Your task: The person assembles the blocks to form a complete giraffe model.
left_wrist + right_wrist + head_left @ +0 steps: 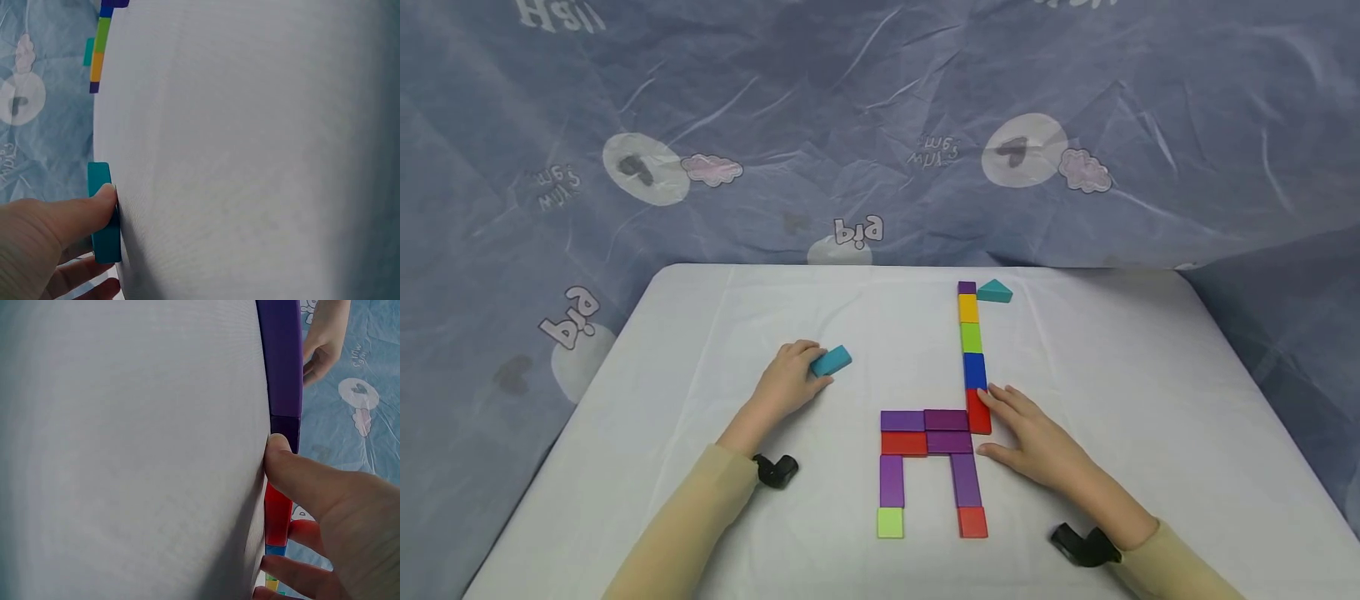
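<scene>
My left hand [785, 379] pinches a teal rectangular block [832, 362] left of the figure. In the left wrist view the thumb lies along that block [106, 234]. My right hand [1033, 437] rests beside the figure's right side, fingers spread, a fingertip on the lower red block [978, 419]. Above it in a column run a blue block [975, 372], a green block [972, 337], a yellow block [968, 308] and a small purple block [967, 287]. A teal triangular block [995, 292] touches the column's top right. In the right wrist view the thumb sits by dark purple blocks [285, 428].
Left of the column, purple blocks [902, 420] and a red block [904, 443] form a wide body. Two purple legs [892, 481] end in a light green block [891, 523] and a red-orange block [973, 523]. A white-covered table [700, 333] meets a patterned grey-blue cloth [850, 100].
</scene>
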The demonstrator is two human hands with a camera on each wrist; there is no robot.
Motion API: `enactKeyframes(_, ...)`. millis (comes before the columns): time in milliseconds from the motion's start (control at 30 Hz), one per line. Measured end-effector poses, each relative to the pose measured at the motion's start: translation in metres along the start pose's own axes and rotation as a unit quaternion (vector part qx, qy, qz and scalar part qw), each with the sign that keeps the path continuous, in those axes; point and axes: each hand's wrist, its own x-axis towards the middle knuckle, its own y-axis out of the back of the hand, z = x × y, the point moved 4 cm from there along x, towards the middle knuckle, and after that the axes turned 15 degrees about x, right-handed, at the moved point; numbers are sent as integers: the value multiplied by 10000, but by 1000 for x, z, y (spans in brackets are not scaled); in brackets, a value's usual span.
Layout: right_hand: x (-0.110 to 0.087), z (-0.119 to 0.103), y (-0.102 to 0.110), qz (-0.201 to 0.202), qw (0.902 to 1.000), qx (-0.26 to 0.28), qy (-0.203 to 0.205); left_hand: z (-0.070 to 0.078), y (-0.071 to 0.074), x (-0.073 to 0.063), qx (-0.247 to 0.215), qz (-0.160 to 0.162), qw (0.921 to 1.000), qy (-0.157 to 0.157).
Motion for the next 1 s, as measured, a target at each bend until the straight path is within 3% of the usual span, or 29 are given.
enactKeyframes(133, 0, 1, 0, 15, 10000, -3, 5, 3, 2, 1, -29, 154, 9999, 64)
enactKeyframes(300, -1, 2, -1, -16, 10000, 11, -14, 9, 5, -7, -233, 114, 9997, 19)
enactKeyframes(533, -2, 1, -1, -29, 10000, 26, 74, 30, 9, -38, -516, 112, 9979, -385)
enactKeyframes(733, -2, -1, 0, -12, 9999, 51, 149, 45, 3, -64, -365, -323, 9976, -495)
enactKeyframes(1000, -2, -1, 1, -7, 9999, 44, 119, 57, 4, -68, -448, -221, 9971, -578)
